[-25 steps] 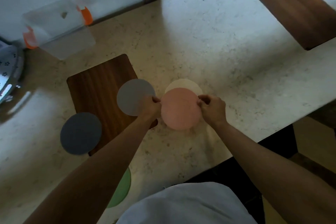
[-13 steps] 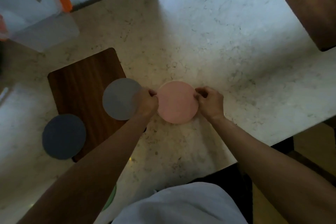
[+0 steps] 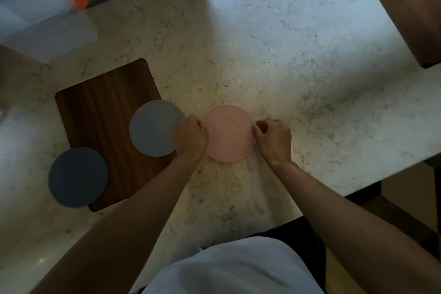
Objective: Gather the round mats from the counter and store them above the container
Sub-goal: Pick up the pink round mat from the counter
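On the far left of your pale marbled stone tabletop, the clear plastic container with orange clips stands near the wall. A dark blue-grey round mat overlaps the near corner of the dark wooden rectangular board, and a lighter grey round mat lies on the board's right edge. Your left hand covers that mat's right rim, its fingers pinching the left edge of the pink round mat. Your right hand pinches the pink mat's right edge, so it lies flat between your fingers.
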